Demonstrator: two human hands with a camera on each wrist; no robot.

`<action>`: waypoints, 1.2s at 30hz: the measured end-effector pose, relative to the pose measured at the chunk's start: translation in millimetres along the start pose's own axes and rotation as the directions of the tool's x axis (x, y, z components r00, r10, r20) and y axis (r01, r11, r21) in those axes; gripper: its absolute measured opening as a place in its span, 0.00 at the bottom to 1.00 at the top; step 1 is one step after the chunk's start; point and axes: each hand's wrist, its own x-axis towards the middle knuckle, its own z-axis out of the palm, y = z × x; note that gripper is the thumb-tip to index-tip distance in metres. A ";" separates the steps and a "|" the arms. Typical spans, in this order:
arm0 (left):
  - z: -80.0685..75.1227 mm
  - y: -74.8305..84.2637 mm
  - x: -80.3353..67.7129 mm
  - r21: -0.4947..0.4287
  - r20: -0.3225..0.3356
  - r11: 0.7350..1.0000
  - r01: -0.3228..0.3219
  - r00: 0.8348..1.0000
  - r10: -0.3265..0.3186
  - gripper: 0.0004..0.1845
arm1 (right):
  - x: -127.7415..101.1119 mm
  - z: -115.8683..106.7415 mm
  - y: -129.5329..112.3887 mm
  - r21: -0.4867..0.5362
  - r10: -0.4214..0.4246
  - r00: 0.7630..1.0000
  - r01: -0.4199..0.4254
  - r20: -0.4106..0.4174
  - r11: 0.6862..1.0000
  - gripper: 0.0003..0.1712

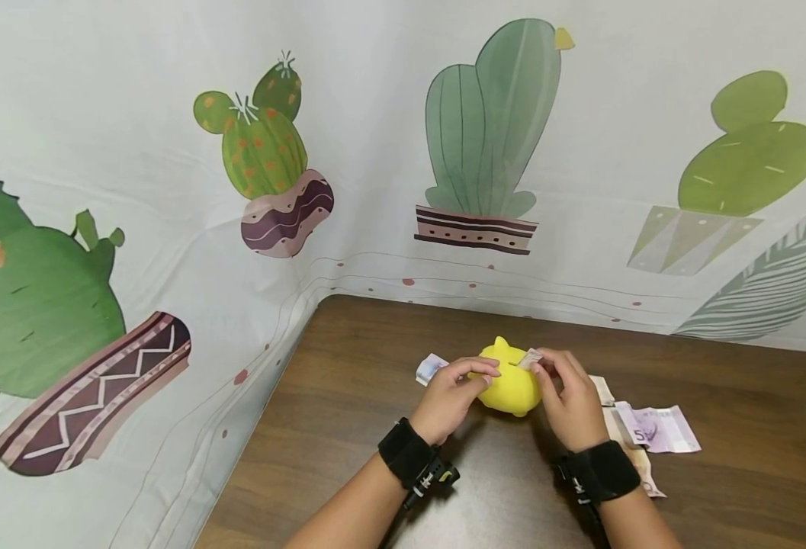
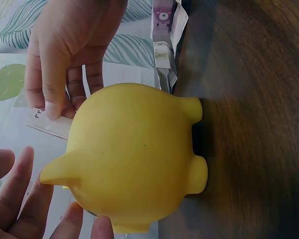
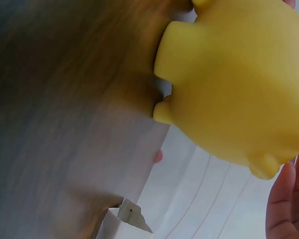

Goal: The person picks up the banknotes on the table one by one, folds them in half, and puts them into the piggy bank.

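A yellow piggy bank stands on the brown table between both hands. My right hand pinches a small folded banknote between thumb and fingers, at the slot on the bank's top. In the left wrist view, the same folded banknote sticks out beside the bank's back, partly hidden behind it. My left hand rests at the bank's left side, its fingers spread and loosely extended near the pointed ear. The right wrist view shows mostly the bank's side and feet.
A folded bluish banknote lies left of the bank. Beyond the right hand lie a purple banknote and several orange-beige banknotes, partly covered by that wrist. Behind the table hangs a white cloth printed with cacti.
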 end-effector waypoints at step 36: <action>0.1 1.6 -1.0 -0.009 0.001 1.000 0.011 1.000 -0.011 0.09 | 1.3 -3.0 -3.6 0.044 -0.058 0.997 0.061 -0.057 0.997 0.19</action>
